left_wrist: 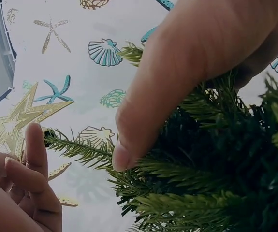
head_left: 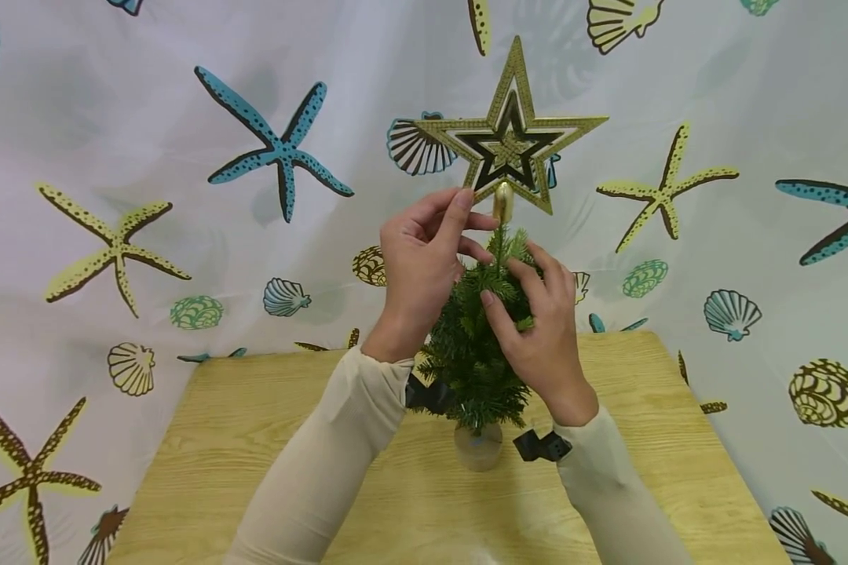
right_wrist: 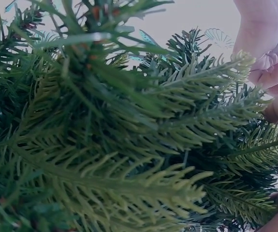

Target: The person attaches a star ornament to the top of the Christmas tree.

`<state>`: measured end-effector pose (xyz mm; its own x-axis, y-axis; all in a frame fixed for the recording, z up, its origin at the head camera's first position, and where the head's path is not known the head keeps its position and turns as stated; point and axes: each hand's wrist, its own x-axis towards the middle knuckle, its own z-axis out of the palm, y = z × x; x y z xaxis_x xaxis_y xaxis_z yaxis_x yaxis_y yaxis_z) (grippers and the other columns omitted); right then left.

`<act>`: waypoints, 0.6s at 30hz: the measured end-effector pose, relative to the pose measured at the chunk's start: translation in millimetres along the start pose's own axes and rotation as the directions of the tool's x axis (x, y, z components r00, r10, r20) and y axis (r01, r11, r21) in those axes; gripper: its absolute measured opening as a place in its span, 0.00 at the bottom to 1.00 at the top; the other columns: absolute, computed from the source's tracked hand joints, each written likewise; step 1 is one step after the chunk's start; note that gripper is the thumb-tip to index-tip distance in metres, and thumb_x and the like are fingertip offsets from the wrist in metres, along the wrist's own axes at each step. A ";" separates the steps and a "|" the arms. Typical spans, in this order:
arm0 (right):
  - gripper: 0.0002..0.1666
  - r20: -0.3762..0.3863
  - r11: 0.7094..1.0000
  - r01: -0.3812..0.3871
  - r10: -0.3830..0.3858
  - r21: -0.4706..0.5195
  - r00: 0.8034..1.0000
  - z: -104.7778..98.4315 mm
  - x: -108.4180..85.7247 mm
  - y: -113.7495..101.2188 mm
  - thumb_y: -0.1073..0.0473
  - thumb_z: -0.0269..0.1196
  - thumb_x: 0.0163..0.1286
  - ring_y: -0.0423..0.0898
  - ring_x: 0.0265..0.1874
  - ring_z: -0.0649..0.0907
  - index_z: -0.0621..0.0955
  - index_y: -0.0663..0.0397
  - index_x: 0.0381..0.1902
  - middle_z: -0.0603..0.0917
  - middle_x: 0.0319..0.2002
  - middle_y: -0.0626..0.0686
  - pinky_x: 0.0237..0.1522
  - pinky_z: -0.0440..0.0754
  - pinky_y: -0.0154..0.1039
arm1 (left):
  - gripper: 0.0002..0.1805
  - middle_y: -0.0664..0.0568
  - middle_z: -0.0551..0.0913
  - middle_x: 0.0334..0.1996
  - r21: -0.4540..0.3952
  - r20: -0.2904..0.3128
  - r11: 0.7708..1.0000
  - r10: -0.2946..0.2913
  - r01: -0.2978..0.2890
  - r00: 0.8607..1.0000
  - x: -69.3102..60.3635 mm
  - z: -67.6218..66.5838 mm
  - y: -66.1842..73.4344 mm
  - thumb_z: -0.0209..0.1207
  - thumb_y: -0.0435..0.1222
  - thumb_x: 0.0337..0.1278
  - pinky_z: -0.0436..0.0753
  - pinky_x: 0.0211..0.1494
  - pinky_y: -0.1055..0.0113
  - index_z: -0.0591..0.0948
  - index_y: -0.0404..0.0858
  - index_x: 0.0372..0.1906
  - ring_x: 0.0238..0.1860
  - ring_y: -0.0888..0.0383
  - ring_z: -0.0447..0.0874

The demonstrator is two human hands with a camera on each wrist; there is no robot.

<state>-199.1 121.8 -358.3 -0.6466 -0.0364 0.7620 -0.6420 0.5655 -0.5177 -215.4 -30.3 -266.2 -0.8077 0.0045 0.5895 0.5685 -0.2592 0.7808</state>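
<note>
A gold star tree topper (head_left: 512, 149) stands upright above a small artificial Christmas tree (head_left: 477, 353). My left hand (head_left: 424, 243) pinches the star's lower left point between thumb and forefinger. The gold socket (head_left: 503, 202) under the star meets the tip of the top branch (left_wrist: 80, 147); how far the tip goes in cannot be told. My right hand (head_left: 544, 329) holds the upper branches, its fingers and thumb curled around them from the right. Green needles (right_wrist: 129, 179) fill most of the right wrist view, with the left hand (right_wrist: 269, 67) at its edge.
The tree's round base (head_left: 478, 449) stands on a wooden table (head_left: 268, 463). Behind and beside the table hangs a white cloth (head_left: 353, 55) printed with starfish and shells. Black wrist cameras (head_left: 542, 447) sit close to the lower branches and base.
</note>
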 end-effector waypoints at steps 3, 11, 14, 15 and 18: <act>0.26 -0.003 1.000 0.000 0.000 -0.001 1.000 -0.2 -0.2 0.8 0.53 0.65 0.75 0.65 0.71 0.65 0.81 0.64 0.62 0.68 0.73 0.65 0.69 0.61 0.68 | 0.13 0.47 0.91 0.33 0.005 0.006 1.000 0.007 -0.007 1.000 -0.5 0.3 -1.0 0.57 0.34 0.78 0.72 0.16 0.72 0.85 0.29 0.54 0.21 0.58 0.88; 0.26 -0.005 1.000 -0.003 0.003 0.001 1.000 -0.3 0.0 0.9 0.53 0.65 0.75 0.65 0.71 0.65 0.81 0.65 0.63 0.68 0.74 0.65 0.68 0.61 0.67 | 0.15 0.44 0.91 0.35 0.034 0.009 0.999 0.012 -0.012 1.000 -5.1 -0.5 -7.1 0.57 0.35 0.78 0.77 0.17 0.70 0.85 0.30 0.57 0.22 0.57 0.89; 0.25 -0.007 1.000 -0.003 0.003 0.002 1.000 -0.3 0.6 0.6 0.53 0.65 0.75 0.65 0.70 0.65 0.81 0.64 0.63 0.68 0.73 0.65 0.68 0.62 0.67 | 0.15 0.43 0.90 0.35 0.042 0.008 0.999 0.016 -0.016 1.000 -6.3 -1.1 -8.7 0.57 0.35 0.78 0.76 0.17 0.70 0.84 0.30 0.57 0.22 0.57 0.89; 0.25 -0.008 1.000 -0.002 0.002 0.005 1.000 -0.2 1.0 0.3 0.53 0.65 0.75 0.65 0.70 0.65 0.81 0.64 0.62 0.69 0.73 0.65 0.68 0.62 0.67 | 0.15 0.43 0.90 0.34 0.040 0.006 0.999 0.015 -0.015 1.000 -6.6 -1.3 -9.1 0.57 0.35 0.78 0.76 0.17 0.70 0.84 0.29 0.57 0.22 0.57 0.89; 0.24 -0.014 1.000 -0.002 0.002 0.011 1.000 -0.1 2.3 -0.8 0.54 0.65 0.75 0.65 0.70 0.66 0.82 0.65 0.61 0.70 0.72 0.65 0.68 0.62 0.67 | 0.14 0.43 0.90 0.34 0.043 0.007 0.999 0.007 -0.008 1.000 -8.1 -2.0 -10.4 0.57 0.34 0.78 0.76 0.17 0.70 0.85 0.29 0.56 0.22 0.57 0.89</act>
<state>-200.1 121.4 -356.1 -0.6418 -0.0235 0.7665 -0.6455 0.5562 -0.5235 -215.0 -29.6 -279.5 -0.8023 0.0097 0.5968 0.5809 -0.2177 0.7844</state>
